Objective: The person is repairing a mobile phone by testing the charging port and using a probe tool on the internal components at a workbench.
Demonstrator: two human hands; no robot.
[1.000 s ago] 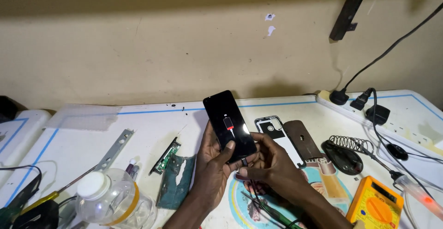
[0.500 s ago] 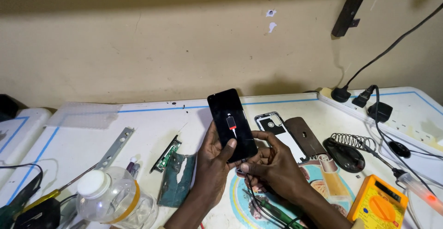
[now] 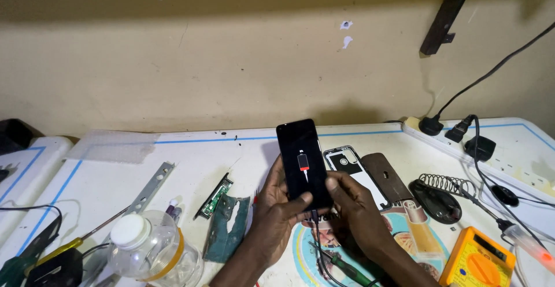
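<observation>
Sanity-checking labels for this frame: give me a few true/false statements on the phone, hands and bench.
1. Both hands hold the black smartphone. True: left hand, right hand.
2. The phone screen is dark and blank. False: it shows a red low-battery icon.
3. A cable hangs from the phone's bottom edge. True.
4. The yellow multimeter lies at the left of the bench. False: it lies at the right, near the soldering-iron stand.
5. The clear plastic jar has a white lid. True.

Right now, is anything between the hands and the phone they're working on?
Nothing visible. The left hand grips the black phone directly from behind and the side; the right hand touches its lower edge, where a thin cable hangs down.
</observation>
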